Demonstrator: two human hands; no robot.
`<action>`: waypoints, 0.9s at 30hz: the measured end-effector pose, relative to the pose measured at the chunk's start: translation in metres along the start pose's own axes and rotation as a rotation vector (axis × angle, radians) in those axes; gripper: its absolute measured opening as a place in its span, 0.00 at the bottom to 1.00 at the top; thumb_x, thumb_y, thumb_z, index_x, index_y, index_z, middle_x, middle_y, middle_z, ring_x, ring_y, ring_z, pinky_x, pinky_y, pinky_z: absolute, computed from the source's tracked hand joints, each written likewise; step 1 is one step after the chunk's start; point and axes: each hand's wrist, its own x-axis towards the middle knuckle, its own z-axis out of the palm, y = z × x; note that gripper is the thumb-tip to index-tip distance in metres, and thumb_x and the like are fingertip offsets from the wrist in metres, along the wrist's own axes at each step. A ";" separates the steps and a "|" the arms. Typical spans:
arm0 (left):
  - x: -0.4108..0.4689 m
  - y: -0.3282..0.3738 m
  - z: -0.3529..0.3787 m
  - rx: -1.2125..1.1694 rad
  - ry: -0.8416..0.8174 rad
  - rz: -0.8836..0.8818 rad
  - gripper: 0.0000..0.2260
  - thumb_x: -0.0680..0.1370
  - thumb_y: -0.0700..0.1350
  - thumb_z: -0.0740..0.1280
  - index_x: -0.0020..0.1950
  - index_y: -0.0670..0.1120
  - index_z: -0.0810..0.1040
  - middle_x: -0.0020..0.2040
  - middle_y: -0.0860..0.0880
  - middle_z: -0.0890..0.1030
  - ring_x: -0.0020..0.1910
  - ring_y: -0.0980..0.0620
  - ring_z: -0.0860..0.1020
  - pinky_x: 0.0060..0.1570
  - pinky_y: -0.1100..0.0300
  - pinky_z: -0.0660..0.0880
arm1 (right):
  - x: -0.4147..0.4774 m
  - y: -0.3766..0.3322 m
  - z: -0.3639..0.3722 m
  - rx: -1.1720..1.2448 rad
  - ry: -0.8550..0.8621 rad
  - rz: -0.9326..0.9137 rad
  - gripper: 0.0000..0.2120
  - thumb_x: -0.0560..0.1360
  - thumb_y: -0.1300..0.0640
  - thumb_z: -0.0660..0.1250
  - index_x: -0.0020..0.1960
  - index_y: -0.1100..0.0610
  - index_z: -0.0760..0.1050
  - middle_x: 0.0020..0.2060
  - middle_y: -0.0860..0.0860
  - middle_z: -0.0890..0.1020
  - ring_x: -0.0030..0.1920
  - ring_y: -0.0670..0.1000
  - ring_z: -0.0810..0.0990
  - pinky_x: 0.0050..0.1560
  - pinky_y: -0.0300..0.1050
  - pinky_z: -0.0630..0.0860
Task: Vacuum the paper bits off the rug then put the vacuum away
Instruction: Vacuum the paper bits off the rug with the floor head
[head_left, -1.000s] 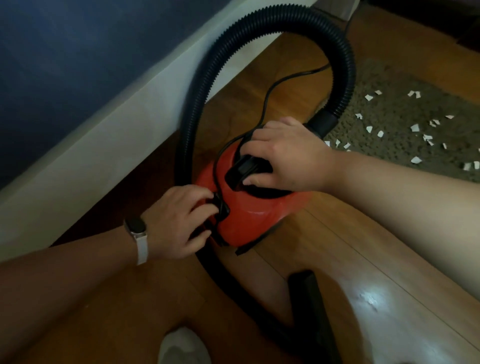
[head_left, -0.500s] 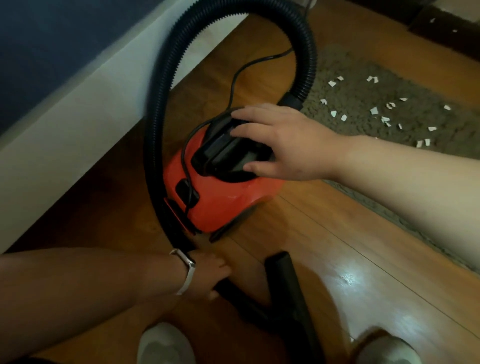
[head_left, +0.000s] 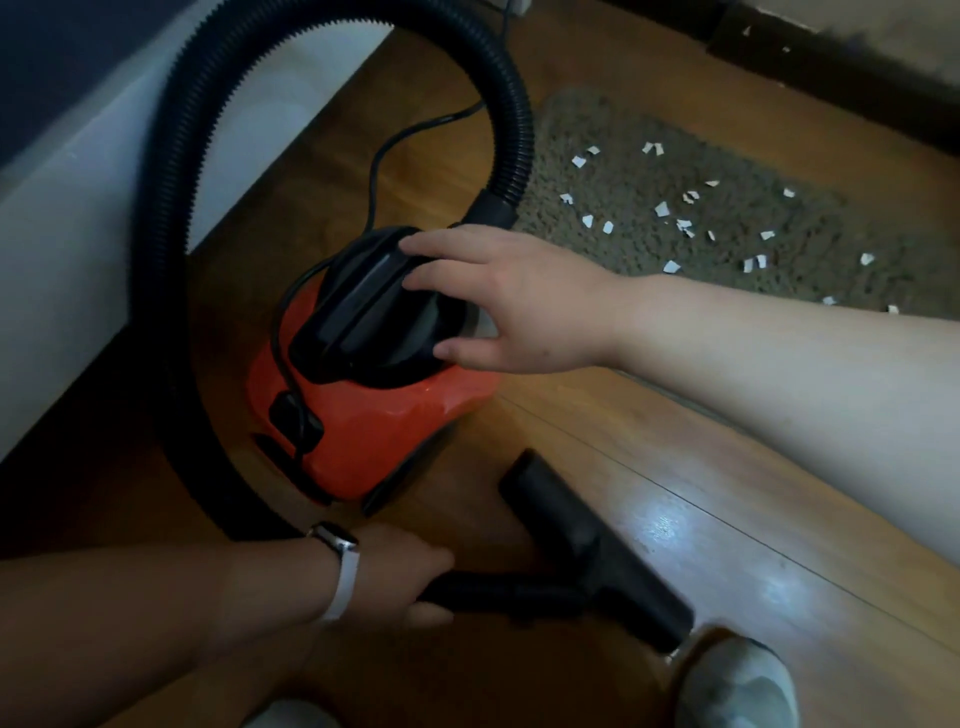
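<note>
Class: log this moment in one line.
left hand grips wand | right hand on vacuum | paper bits on rug

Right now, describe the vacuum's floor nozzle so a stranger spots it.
Find the red vacuum on the wooden floor. Near it lies the floor nozzle, on the tube the left hand grips. Unlike the ribbed hose, it's a smooth flat bar.

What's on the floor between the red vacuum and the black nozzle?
Nothing: just bare wooden floor between the red vacuum and the nozzle, in the head view.
</note>
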 end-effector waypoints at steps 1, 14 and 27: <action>-0.001 0.001 -0.003 -0.097 0.011 -0.024 0.14 0.77 0.65 0.62 0.50 0.55 0.70 0.43 0.55 0.77 0.41 0.52 0.77 0.44 0.53 0.76 | 0.002 -0.001 -0.001 -0.001 0.000 0.001 0.28 0.74 0.44 0.68 0.69 0.59 0.74 0.72 0.58 0.70 0.70 0.60 0.71 0.67 0.57 0.72; 0.033 0.067 -0.112 -0.598 0.387 0.026 0.13 0.78 0.60 0.63 0.43 0.52 0.71 0.30 0.52 0.73 0.27 0.48 0.71 0.30 0.56 0.67 | 0.006 -0.004 -0.051 -0.050 -0.116 0.100 0.24 0.77 0.46 0.66 0.68 0.57 0.75 0.67 0.55 0.75 0.65 0.56 0.74 0.63 0.52 0.73; 0.093 0.128 -0.192 -0.586 0.655 -0.045 0.12 0.79 0.52 0.63 0.41 0.46 0.69 0.40 0.47 0.75 0.41 0.43 0.76 0.38 0.56 0.68 | -0.130 0.059 -0.086 -0.247 0.277 0.351 0.12 0.75 0.53 0.65 0.49 0.60 0.82 0.50 0.56 0.82 0.52 0.59 0.80 0.54 0.54 0.74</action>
